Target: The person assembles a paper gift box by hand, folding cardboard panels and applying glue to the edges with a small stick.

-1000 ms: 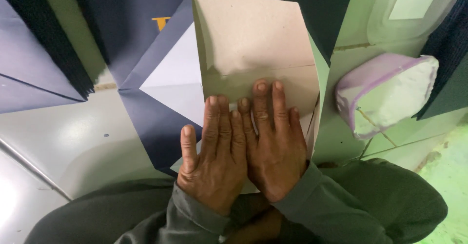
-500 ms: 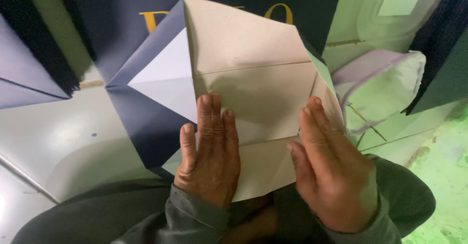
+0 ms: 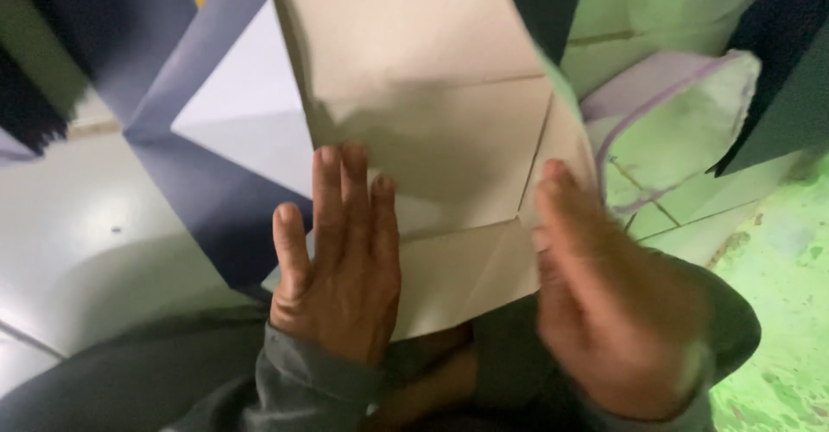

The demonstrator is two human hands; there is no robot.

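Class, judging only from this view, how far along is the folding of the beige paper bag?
Done: the beige paper bag shows creased bottom flaps. In hand: the left hand presses flat on it, and the right hand, blurred, is at its right edge. Left: the flaps are not lying fully flat.

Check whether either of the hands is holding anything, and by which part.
Nothing is gripped. The left hand lies flat on the folded beige paper, near its lower edge; the right hand is blurred beside its right edge.

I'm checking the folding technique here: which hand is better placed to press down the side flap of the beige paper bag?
Probably the right hand: it sits blurred at the paper bag side flap's edge, while the left hand lies flat on the bag's middle.
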